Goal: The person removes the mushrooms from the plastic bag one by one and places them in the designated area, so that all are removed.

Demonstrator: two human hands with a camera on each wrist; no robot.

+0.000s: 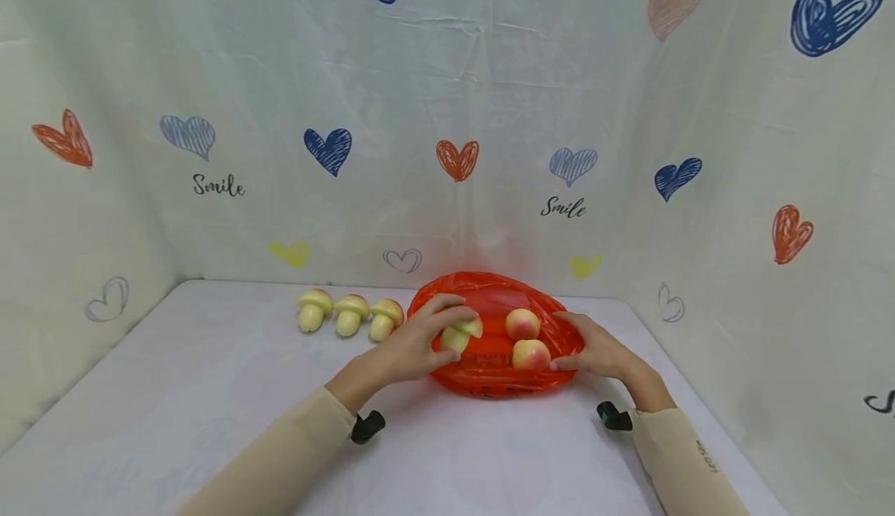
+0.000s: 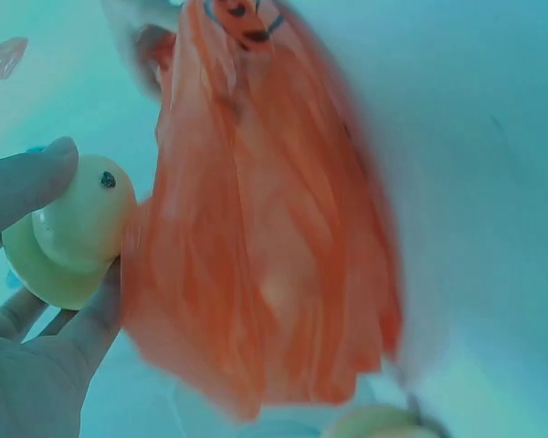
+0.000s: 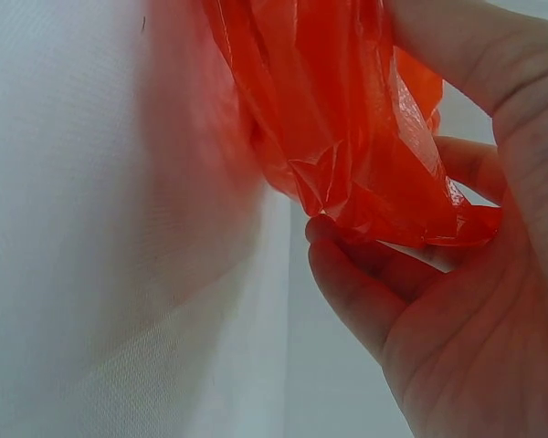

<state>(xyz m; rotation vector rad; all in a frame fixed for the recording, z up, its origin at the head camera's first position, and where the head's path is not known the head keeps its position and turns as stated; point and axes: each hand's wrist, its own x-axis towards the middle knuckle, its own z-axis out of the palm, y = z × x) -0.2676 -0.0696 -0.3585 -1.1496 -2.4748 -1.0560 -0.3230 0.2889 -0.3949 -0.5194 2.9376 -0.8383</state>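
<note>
My left hand point(image 1: 412, 341) pinches a mushroom point(image 1: 456, 337) between thumb and fingers, over the left side of a red plastic bag point(image 1: 489, 386). In the left wrist view the mushroom point(image 2: 87, 224) shows a pale stem end with a dark spot, beside the bag's outer wall point(image 2: 274, 237). The bag stands with its mouth spread wide. Inside lie two round yellow-and-red pieces, one behind point(image 1: 522, 324) and one in front point(image 1: 531, 355), resembling peaches. At the bag's right edge, my right hand point(image 1: 597, 349) holds the rim; its thumb is inside and its fingers lie outside against the red film point(image 3: 347, 128).
Left of the bag, three more mushrooms stand in a row on the white table: a left one point(image 1: 314, 310), a middle one point(image 1: 351, 314) and a right one point(image 1: 385, 319). A white curtain point(image 1: 391, 213) printed with hearts hangs behind the table and along both sides.
</note>
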